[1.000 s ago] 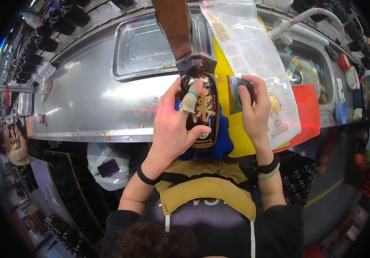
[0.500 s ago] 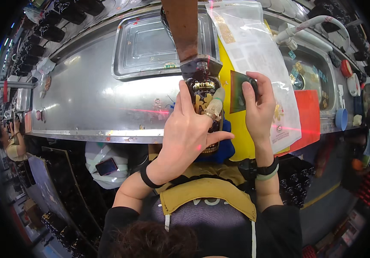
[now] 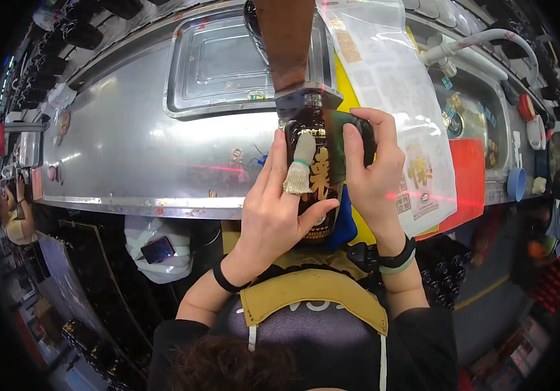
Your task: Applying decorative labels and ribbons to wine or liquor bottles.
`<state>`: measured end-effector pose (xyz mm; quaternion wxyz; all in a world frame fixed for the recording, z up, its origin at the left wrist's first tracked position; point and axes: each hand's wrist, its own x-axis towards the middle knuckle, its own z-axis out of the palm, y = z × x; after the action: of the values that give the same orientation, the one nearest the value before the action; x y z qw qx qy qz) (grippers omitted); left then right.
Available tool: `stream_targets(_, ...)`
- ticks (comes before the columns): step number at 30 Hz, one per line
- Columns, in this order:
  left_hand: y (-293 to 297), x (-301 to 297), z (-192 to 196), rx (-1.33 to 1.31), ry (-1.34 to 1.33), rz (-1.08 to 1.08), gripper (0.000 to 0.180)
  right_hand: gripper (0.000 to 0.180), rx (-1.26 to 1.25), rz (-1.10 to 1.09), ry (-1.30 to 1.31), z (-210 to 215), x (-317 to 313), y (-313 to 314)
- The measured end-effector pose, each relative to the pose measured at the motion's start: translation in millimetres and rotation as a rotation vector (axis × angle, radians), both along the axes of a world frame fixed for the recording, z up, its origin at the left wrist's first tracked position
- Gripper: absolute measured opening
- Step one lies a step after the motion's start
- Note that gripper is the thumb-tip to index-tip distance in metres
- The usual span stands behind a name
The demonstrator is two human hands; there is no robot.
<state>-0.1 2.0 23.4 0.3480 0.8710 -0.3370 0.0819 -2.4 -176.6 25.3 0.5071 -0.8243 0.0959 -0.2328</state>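
A dark glossy bottle [image 3: 320, 173] with gold characters lies in front of me, its neck toward a brown upright post [image 3: 286, 45]. My left hand [image 3: 264, 212] rests on its left side, fingers stretched out and thumb spread across the lower part. One finger wears a knitted cloth cover [image 3: 299, 168] and lies over the gold lettering. In my right hand [image 3: 378, 173] is a dark green, see-through flat scraper [image 3: 338, 140] with a black grip, held between thumb and fingers. The scraper's left edge reaches the bottle's right side; firm contact I cannot tell.
A metal tray [image 3: 218, 65] sits behind on the steel worktop [image 3: 130, 153]. At right, a printed white plastic sheet [image 3: 404, 98] covers yellow and red sheets [image 3: 467, 173]. Beyond are a sink [image 3: 488, 140] and a blue cup [image 3: 516, 181]. A blue cloth [image 3: 345, 225] touches the bottle's lower right.
My right hand has brought the scraper left to the bottle. My left covered finger has swung left, from the bottle's right side to over its lettering.
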Motion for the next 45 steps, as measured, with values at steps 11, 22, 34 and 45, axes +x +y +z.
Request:
stream_targets(11, -2, -1, 4, 0.049, -0.015, 0.010, 0.085, 0.021, -0.009, -0.017, 0.014, 6, -1, -1)
stream_targets(22, 0, -2, 1, 0.075, -0.093, 0.039, 0.078, 0.020, 0.048, -0.050, -0.103, -12, 2, -4)
stream_targets(34, -2, -2, 14, 0.124, -0.106, 0.009, 0.068, 0.021, 0.276, -0.103, -0.100, -17, -25, -47)
stream_targets(45, 0, -2, 25, 0.302, -0.089, -0.086, 0.073, 0.021, 0.511, -0.074, -0.034, -37, -50, -36)
